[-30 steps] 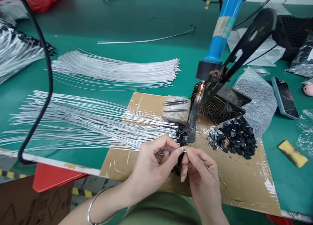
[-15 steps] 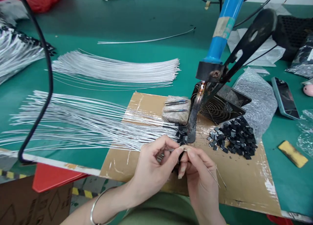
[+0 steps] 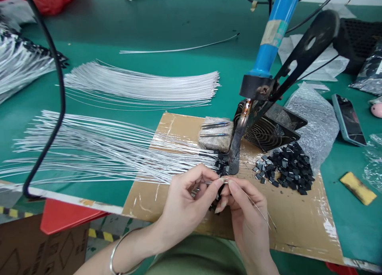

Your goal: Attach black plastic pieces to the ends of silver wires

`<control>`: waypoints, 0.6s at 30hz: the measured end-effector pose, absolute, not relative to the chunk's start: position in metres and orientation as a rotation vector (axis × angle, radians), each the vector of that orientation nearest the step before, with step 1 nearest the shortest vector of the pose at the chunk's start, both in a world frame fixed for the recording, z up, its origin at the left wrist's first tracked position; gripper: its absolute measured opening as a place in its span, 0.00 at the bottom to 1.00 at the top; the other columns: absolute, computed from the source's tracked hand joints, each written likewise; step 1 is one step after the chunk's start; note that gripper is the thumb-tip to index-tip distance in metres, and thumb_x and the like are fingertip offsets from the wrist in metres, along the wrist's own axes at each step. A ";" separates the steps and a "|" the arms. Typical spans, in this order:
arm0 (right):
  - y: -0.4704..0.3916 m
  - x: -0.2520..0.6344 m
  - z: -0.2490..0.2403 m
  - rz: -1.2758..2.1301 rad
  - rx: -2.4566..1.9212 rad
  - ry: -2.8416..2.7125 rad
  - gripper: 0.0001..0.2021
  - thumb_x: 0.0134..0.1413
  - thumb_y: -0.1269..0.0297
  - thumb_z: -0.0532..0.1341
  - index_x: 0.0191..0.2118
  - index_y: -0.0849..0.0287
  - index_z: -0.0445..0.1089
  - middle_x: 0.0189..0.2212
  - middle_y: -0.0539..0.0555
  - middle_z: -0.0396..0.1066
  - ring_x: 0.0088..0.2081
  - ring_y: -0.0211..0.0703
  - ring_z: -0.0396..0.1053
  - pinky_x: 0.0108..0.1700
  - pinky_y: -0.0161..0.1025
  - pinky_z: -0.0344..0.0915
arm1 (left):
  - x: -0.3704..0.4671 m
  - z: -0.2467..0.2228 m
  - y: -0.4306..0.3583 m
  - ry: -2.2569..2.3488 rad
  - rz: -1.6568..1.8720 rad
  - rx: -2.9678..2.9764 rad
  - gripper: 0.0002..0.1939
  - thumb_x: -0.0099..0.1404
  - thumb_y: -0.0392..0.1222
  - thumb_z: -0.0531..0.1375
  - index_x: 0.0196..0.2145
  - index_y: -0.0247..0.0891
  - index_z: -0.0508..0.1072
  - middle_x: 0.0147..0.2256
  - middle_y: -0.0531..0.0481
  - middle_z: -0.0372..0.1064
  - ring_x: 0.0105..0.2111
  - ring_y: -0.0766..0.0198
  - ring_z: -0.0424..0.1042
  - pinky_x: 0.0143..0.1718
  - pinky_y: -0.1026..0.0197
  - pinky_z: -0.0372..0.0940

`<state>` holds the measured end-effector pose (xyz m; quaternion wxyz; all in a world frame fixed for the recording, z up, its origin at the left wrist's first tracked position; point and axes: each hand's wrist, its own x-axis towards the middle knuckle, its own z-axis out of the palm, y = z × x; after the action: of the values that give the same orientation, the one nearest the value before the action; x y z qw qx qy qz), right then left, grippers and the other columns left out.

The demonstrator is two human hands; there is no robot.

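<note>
Thin wires [image 3: 262,217] are held between two bare hands at the near side of a cardboard sheet [image 3: 298,223] laid on a green counter [image 3: 191,24]. The left hand [image 3: 186,205], a silver bangle [image 3: 115,251] worn at its wrist, is pinched closed at thumb and forefinger on the wires, its other fingers curled. By the right hand [image 3: 249,211] the same wires are gripped between thumb and fingertips, just beside the left; two loose ends are seen trailing toward the lower right. What lies inside the curled left fingers is partly hidden.

Just beyond the fingertips, black connectors [image 3: 221,163] are seen at the ends of a spread of white cables [image 3: 119,147], stretched leftward across cardboard and counter. A blue-handled soldering iron [image 3: 273,36] is held pointing downward by a black stand [image 3: 310,40], near a gray block [image 3: 215,141] on which metal tips [image 3: 213,134] are rested. To the right, a pile of black pieces [image 3: 291,165] is heaped near a black fan [image 3: 265,131] and bubble wrap [image 3: 316,119]. A phone [image 3: 349,119] and a yellow sponge [image 3: 358,188] are placed farther right. Behind the spread, a second bundle of white wires [image 3: 143,84] is laid out.
</note>
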<state>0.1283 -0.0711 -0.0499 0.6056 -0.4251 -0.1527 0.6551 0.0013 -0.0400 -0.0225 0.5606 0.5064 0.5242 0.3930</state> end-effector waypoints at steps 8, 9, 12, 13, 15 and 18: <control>-0.071 0.123 -0.049 1.424 -1.030 -0.357 0.08 0.52 0.57 0.77 0.32 0.55 0.86 0.21 0.48 0.79 0.18 0.31 0.74 0.26 0.25 0.73 | 0.003 -0.022 -0.040 1.217 0.972 1.197 0.09 0.67 0.39 0.64 0.29 0.37 0.73 0.20 0.53 0.71 0.17 0.69 0.67 0.19 0.69 0.64; -0.071 0.124 -0.048 1.429 -1.037 -0.363 0.08 0.52 0.57 0.77 0.32 0.55 0.86 0.22 0.48 0.79 0.18 0.31 0.74 0.26 0.25 0.74 | 0.003 -0.022 -0.040 1.224 0.970 1.200 0.09 0.67 0.39 0.64 0.29 0.37 0.74 0.20 0.53 0.71 0.17 0.69 0.67 0.19 0.68 0.63; -0.072 0.127 -0.049 1.432 -1.051 -0.377 0.10 0.53 0.54 0.76 0.35 0.55 0.86 0.24 0.50 0.80 0.20 0.34 0.75 0.25 0.28 0.76 | 0.001 -0.023 -0.039 1.280 0.979 1.250 0.08 0.67 0.39 0.64 0.29 0.37 0.76 0.21 0.52 0.72 0.19 0.68 0.67 0.19 0.68 0.62; -0.073 0.128 -0.050 1.428 -1.057 -0.388 0.10 0.54 0.54 0.75 0.36 0.55 0.86 0.24 0.50 0.80 0.21 0.35 0.76 0.25 0.29 0.76 | 0.000 -0.023 -0.038 1.300 0.988 1.272 0.08 0.66 0.39 0.64 0.29 0.36 0.76 0.21 0.52 0.72 0.19 0.68 0.67 0.20 0.68 0.62; -0.074 0.131 -0.053 1.419 -1.078 -0.429 0.09 0.56 0.55 0.75 0.37 0.54 0.86 0.26 0.50 0.81 0.22 0.35 0.76 0.28 0.29 0.78 | -0.001 -0.023 -0.037 1.320 0.999 1.302 0.08 0.66 0.39 0.64 0.29 0.36 0.77 0.22 0.51 0.74 0.20 0.67 0.69 0.20 0.67 0.62; -0.076 0.133 -0.057 1.393 -1.114 -0.511 0.05 0.58 0.59 0.74 0.38 0.52 0.86 0.25 0.49 0.81 0.23 0.33 0.76 0.31 0.28 0.78 | -0.001 -0.022 -0.037 1.305 0.980 1.321 0.08 0.66 0.39 0.64 0.29 0.36 0.77 0.23 0.49 0.75 0.21 0.66 0.71 0.21 0.66 0.64</control>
<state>0.1332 -0.0763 -0.0567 0.5998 -0.4803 -0.2206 0.6008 -0.0012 -0.0370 -0.0224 0.4976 0.5455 0.5393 0.4050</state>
